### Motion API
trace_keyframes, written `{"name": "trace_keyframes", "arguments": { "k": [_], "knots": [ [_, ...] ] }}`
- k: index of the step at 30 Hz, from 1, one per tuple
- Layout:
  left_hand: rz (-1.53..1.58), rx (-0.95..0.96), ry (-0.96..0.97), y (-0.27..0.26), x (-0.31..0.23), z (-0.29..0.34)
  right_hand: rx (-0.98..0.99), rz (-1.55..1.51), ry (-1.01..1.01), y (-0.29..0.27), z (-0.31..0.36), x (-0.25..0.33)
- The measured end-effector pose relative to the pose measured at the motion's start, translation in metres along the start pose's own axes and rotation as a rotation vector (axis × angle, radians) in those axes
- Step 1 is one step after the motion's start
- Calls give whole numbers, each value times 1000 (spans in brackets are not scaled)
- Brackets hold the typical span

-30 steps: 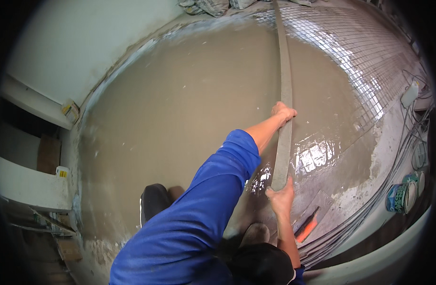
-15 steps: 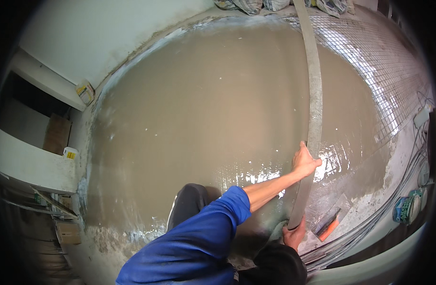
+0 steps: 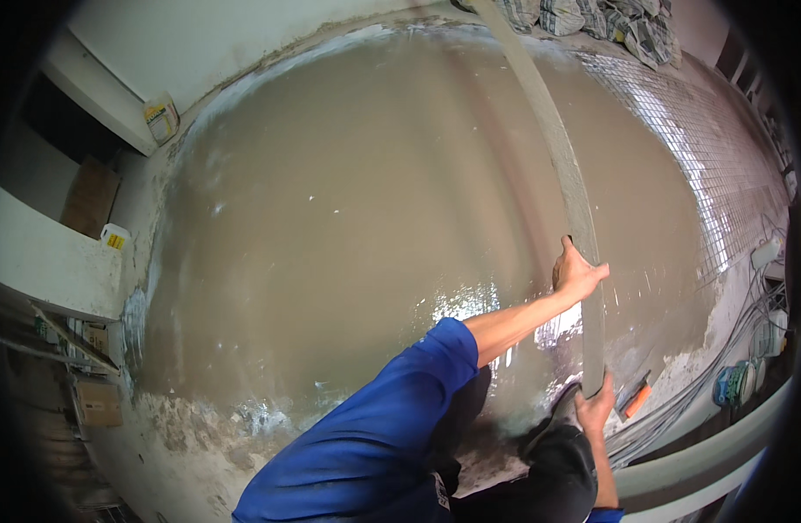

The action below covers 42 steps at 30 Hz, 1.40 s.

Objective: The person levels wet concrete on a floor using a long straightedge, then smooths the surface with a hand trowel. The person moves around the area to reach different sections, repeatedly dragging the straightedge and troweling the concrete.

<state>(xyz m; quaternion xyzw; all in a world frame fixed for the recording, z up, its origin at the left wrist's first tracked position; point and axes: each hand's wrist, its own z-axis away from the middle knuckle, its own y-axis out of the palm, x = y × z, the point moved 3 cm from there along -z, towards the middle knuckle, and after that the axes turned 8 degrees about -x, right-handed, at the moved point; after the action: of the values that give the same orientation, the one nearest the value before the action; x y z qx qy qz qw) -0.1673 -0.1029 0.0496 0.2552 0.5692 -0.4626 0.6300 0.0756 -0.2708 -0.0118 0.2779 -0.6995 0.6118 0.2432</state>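
Note:
A long grey screed bar (image 3: pixel 550 131) runs from the far wall side down to near my feet, over wet, smooth grey-brown mortar (image 3: pixel 348 192). My left hand (image 3: pixel 578 274) is closed around the bar partway along, thumb across it. At the near end my right hand (image 3: pixel 596 404) grips the bar's tip, beside my bent knee and shoe. Just right of that hand, a trowel (image 3: pixel 636 397) with an orange handle lies on the floor; its blade is partly hidden. Shiny wet patches show on the mortar near my left forearm.
Wire mesh (image 3: pixel 671 148) covers the floor at the far right, with several sacks (image 3: pixel 592 22) behind it. Cables (image 3: pixel 679 418) run along the right side near a green-blue roll (image 3: pixel 739 383). A yellow-white container (image 3: pixel 161 118) and a cardboard box (image 3: pixel 98 403) stand on the left.
The bar's far end has swung left, and its near end has shifted right and away from me. Both hands moved rightward with it, still gripping. The view has shifted slightly.

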Motion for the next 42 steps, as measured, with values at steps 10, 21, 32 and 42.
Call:
{"name": "trace_keyframes", "arguments": {
  "k": [10, 21, 32, 42],
  "knots": [
    [52, -152, -149, -81, 33, -14, 187, 25, -176, 3, -7, 58],
    [-360, -435, -348, -220, 83, -6, 541, -268, -182, 132, 39, 91],
    [-351, -560, -234, -307, 61, -9, 507, 205, -473, 149, 16, 178],
    [-506, -410, -312, -498, 188, 2, 427, -59, -331, 279, 219, 293]
  ]
}}
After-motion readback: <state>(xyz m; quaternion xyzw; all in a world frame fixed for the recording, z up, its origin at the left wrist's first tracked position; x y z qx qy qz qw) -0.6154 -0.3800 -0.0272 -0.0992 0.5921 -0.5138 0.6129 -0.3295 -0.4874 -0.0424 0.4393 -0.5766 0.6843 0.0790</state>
